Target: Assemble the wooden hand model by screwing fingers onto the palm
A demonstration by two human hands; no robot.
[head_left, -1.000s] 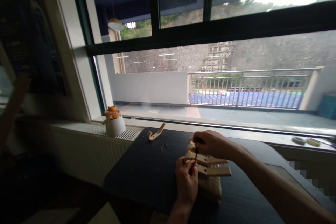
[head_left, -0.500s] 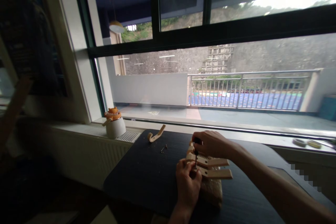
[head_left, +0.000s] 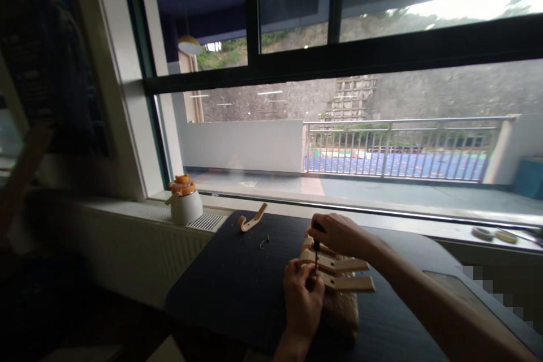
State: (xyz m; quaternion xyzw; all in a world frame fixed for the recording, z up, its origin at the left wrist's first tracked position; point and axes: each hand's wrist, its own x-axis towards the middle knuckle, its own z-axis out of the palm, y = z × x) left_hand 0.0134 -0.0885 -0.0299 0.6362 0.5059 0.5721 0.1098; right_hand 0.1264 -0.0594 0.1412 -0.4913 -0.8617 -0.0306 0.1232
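Observation:
My right hand [head_left: 339, 233] is closed round the dark handle of a screwdriver [head_left: 317, 249]. Its shaft points down at the nearest wooden hook [head_left: 350, 283]. The fingers of my left hand [head_left: 303, 294] are closed on that hook's left end, beside the screwdriver tip; any screw there is hidden. A second wooden hook [head_left: 350, 265] lies just behind, with more pale wood partly covered by my right hand. These pieces rest across a rough, thick board [head_left: 341, 317]. A loose wooden hook [head_left: 253, 219] lies at the table's far left, with small screws [head_left: 263, 241] nearby.
The dark table [head_left: 224, 288] stands against the window sill. A white pot [head_left: 186, 208] with an orange top sits on the radiator cover to the left. Rolls of tape [head_left: 505, 236] lie on the sill at right. Another person's arm [head_left: 25, 169] shows at the far left.
The screwdriver stands slightly more upright, and its handle shows more under my right hand. My left hand keeps its place on the hook.

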